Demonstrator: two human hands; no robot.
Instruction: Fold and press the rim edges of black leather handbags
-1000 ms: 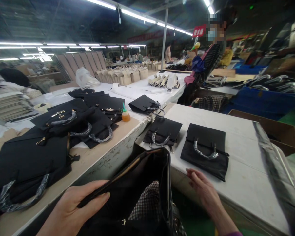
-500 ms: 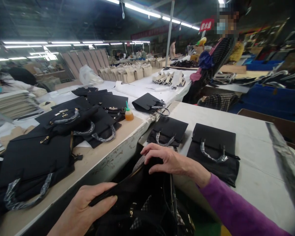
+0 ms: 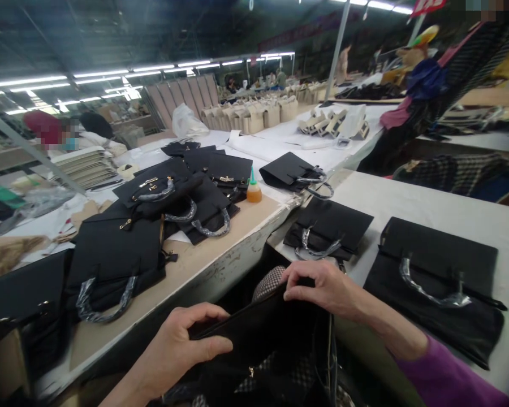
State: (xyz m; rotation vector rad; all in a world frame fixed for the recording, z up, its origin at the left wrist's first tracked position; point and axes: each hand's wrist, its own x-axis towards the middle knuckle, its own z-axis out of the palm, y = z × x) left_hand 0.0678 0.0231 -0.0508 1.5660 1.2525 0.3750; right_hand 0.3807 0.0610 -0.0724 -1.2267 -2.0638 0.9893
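A black handbag (image 3: 263,339) with a houndstooth lining stands open in front of me, low between two tables. My left hand (image 3: 182,347) is closed on its near rim, thumb on top. My right hand (image 3: 322,288) grips the far rim with fingers curled over the edge. Just beyond my right hand, two flat black bags with plastic-wrapped handles lie on the white table (image 3: 428,209), one (image 3: 326,232) near the corner and one (image 3: 436,282) further right.
A pile of black handbags (image 3: 169,209) covers the brown table (image 3: 220,249) on the left, beside an orange glue bottle (image 3: 253,191). Beige bags (image 3: 254,116) line the far end. People in masks work at the far left and at the upper right.
The view has turned left and dipped. My right hand stays on the bag's far rim, and my left hand has shifted its grip along the near rim.
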